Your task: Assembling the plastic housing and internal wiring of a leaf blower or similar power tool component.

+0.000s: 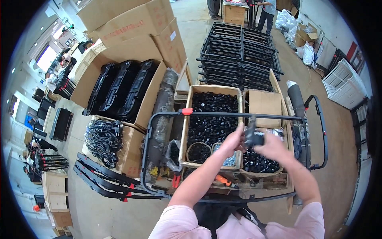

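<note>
A small dark plastic part [251, 134] is held between my hands, just in front of the upper bar of a black rail frame [215, 114]. My left hand [234, 140] closes its fingers on the part's left side. From the right, my right hand [272, 145] grips its lower end, thumb and fingers bent round it. The part's exact kind is blurred. Beneath them stand a wooden bin [184, 139] full of small glossy black pieces and a second load of black pieces [260, 162]. A red clip [187, 111] sits on the frame's upper left.
An orange-handled tool [225, 180] lies near me below the bins. To the left are a carton of long black trays [121, 89], bundled black cables [104, 139] and curved black rails [107, 181]. Stacked black frames [240, 51] stand beyond; other people work farther off.
</note>
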Motion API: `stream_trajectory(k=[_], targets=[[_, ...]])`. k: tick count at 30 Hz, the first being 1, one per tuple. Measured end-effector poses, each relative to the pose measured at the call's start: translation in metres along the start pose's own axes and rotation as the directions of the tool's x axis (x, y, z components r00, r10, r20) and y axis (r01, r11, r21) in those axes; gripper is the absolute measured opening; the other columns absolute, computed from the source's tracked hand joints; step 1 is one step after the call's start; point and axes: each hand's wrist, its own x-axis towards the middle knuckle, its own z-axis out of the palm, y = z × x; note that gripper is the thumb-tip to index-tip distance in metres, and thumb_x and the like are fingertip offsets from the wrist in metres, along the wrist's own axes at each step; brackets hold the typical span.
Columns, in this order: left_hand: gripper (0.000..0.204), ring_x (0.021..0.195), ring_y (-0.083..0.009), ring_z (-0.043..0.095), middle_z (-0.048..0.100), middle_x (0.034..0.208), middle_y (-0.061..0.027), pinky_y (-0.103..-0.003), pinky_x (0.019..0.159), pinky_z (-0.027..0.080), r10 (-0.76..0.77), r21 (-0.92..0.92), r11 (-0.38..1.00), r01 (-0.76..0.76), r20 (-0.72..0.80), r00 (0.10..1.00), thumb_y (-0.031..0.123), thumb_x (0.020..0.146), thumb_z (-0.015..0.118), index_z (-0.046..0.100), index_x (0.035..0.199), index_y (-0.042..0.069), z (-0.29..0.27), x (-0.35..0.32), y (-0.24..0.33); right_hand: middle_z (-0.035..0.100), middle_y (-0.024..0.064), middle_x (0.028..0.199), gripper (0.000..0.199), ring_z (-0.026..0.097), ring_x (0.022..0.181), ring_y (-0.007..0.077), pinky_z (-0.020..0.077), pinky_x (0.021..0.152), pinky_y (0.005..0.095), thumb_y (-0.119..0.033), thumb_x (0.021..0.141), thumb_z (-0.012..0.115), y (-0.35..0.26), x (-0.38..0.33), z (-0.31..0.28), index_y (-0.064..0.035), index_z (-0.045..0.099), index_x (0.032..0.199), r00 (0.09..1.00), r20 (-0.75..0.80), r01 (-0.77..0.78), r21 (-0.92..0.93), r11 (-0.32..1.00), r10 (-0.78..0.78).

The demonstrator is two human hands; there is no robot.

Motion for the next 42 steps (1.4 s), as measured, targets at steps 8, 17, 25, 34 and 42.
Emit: stream_trajectory(k=[8,17,25,34,42], targets=[[0.062,0.097,-0.0252,0.071,0.076,0.103,-0.0162,-0.041,0.088,0.054,0.385,0.532,0.847,0.020,-0.639,0.666,0.061,0.094,0.072,0.072,0.112,0.002,-0.177,-0.098,-0.044,0.071,0.0251,0.107,0.077,0.073,0.089,0.0436,0.0610,0.078,0.0508,-0.022,0.074,0.085,-0.120,0.052,0.222,0.0026,0.048,0.136,0.909,0.036,0.413,-0.213,0.885,-0.415],[0.066,0.098,-0.0396,0.074,0.077,0.097,-0.0228,-0.048,0.088,0.054,0.452,0.580,0.813,0.061,-0.693,0.562,0.066,0.091,0.070,0.074,0.098,0.000,-0.270,-0.091,-0.040,0.067,0.0261,0.111,0.072,0.072,0.098,0.0449,0.0607,0.085,0.0508,-0.028,0.081,0.083,-0.172,0.109,0.282,0.0054,0.047,0.135,0.930,0.183,0.356,-0.239,0.903,-0.319],[0.067,0.105,-0.0413,0.072,0.076,0.105,-0.0249,-0.050,0.092,0.053,0.417,0.557,0.829,0.058,-0.683,0.599,0.066,0.092,0.068,0.073,0.104,0.000,-0.270,-0.086,-0.028,0.068,0.0274,0.113,0.071,0.072,0.099,0.0463,0.0595,0.084,0.0538,-0.030,0.081,0.083,-0.167,0.122,0.283,0.0050,0.049,0.132,0.944,0.171,0.317,-0.243,0.917,-0.281],[0.072,0.113,-0.0469,0.069,0.072,0.116,-0.0301,-0.053,0.097,0.052,0.397,0.610,0.781,0.137,-0.654,0.644,0.067,0.095,0.062,0.067,0.116,-0.002,-0.273,-0.079,-0.020,0.072,0.0294,0.107,0.068,0.073,0.097,0.0470,0.0598,0.085,0.0532,-0.031,0.083,0.083,-0.172,0.125,0.273,0.0053,0.049,0.129,0.950,0.166,0.298,-0.223,0.928,-0.265],[0.073,0.118,-0.0492,0.067,0.071,0.120,-0.0335,-0.054,0.102,0.051,0.372,0.650,0.724,0.232,-0.651,0.662,0.066,0.097,0.059,0.063,0.123,-0.002,-0.267,-0.078,-0.007,0.070,0.0323,0.121,0.090,0.071,0.103,0.0482,0.0592,0.089,0.0522,-0.036,0.082,0.084,-0.158,0.131,0.278,0.0065,0.041,0.147,0.956,0.148,0.274,-0.140,0.952,-0.254]])
